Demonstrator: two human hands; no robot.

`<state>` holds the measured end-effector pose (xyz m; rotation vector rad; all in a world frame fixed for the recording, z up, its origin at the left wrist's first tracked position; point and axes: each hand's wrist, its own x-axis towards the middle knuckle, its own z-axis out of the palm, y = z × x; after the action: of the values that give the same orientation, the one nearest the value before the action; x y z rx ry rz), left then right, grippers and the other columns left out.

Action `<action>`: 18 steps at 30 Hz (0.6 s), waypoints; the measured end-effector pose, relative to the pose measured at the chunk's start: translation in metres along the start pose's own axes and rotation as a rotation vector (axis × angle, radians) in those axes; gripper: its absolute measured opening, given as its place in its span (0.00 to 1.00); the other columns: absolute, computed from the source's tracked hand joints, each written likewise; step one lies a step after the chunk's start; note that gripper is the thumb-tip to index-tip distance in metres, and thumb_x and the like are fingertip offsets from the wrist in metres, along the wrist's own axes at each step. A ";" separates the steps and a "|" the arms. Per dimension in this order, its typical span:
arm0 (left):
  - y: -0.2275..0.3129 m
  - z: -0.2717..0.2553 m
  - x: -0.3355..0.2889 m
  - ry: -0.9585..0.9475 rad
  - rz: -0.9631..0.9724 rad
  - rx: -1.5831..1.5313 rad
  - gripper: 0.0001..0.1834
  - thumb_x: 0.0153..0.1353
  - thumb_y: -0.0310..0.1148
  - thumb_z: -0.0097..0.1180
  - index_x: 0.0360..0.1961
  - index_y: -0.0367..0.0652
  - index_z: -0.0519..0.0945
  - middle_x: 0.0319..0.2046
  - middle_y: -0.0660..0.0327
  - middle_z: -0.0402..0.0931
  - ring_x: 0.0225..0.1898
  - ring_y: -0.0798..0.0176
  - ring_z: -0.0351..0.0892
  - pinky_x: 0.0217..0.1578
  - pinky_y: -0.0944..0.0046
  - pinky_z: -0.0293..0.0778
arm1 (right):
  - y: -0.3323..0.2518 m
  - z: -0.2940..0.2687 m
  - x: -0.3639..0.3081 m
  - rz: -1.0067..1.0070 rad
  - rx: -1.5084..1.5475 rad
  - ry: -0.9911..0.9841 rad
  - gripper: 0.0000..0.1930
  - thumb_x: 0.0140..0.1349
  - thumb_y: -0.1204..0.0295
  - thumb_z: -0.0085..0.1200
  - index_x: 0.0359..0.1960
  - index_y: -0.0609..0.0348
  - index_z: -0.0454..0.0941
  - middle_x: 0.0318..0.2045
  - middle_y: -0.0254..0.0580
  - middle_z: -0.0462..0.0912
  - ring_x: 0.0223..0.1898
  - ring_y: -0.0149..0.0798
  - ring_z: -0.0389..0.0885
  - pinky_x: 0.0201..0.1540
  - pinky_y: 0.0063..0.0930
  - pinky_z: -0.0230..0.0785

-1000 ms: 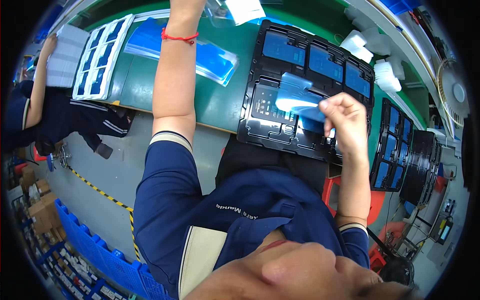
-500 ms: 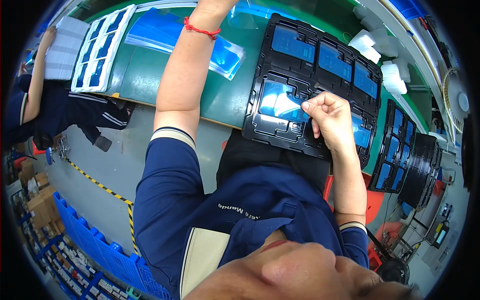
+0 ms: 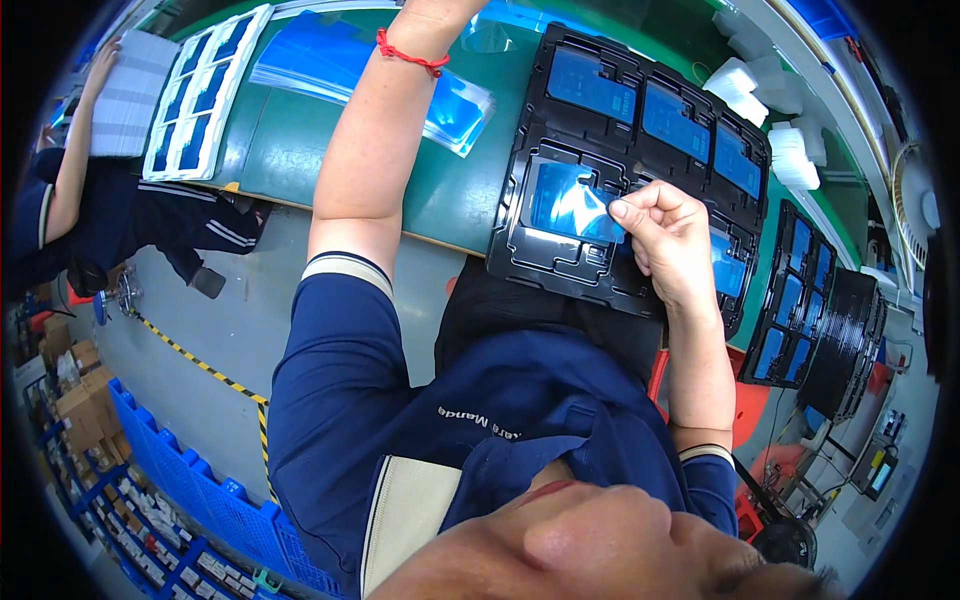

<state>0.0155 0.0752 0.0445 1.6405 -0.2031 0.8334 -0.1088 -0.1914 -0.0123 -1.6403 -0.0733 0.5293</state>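
My right hand (image 3: 665, 235) is closed in a pinch, thumb and forefinger at the right edge of a glossy blue film sheet (image 3: 572, 198). The sheet catches a bright reflection. It lies over the near-left compartment of a black moulded tray (image 3: 520, 262); whether it touches the tray floor I cannot tell. Other compartments hold flat blue-faced rectangular pieces (image 3: 592, 85). My left arm reaches far across the table, a red cord bracelet at its wrist. Only the base of my left hand (image 3: 447, 10) shows at the top edge; its fingers are out of the picture.
Blue film sheets (image 3: 310, 62) lie on the green table (image 3: 285, 135) under and beside my left forearm. A white tray of blue pieces (image 3: 205, 95) stands farther left, near a co-worker's arm (image 3: 72, 165). White foam-like pieces (image 3: 738, 90) and black trays (image 3: 790, 300) are at right.
The black tray and my right hand with the sheet's edge have shifted slightly right. My left wrist has also moved a little right. The pinch is unchanged.
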 end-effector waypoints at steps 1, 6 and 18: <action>0.000 0.000 0.000 -0.005 -0.015 -0.030 0.16 0.59 0.24 0.56 0.48 0.33 0.76 0.21 0.65 0.78 0.21 0.77 0.72 0.22 0.74 0.69 | 0.000 0.000 0.000 -0.002 -0.013 -0.005 0.04 0.57 0.78 0.61 0.26 0.61 0.78 0.15 0.26 0.75 0.15 0.14 0.64 0.17 0.13 0.54; 0.004 0.001 -0.001 -0.009 0.000 0.048 0.15 0.58 0.24 0.57 0.48 0.33 0.76 0.21 0.65 0.78 0.21 0.77 0.73 0.22 0.74 0.69 | 0.005 0.005 -0.001 -0.083 -0.108 0.018 0.03 0.57 0.79 0.60 0.27 0.62 0.78 0.19 0.27 0.78 0.22 0.16 0.70 0.27 0.13 0.61; 0.003 0.001 -0.001 -0.013 0.030 0.117 0.15 0.58 0.25 0.57 0.47 0.32 0.77 0.20 0.63 0.79 0.21 0.77 0.73 0.23 0.73 0.70 | 0.005 0.003 0.000 -0.062 -0.153 0.033 0.04 0.57 0.79 0.60 0.26 0.62 0.78 0.20 0.29 0.80 0.23 0.17 0.72 0.28 0.13 0.62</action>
<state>0.0135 0.0729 0.0464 1.7568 -0.1915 0.8718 -0.1114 -0.1892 -0.0176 -1.7894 -0.1427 0.4581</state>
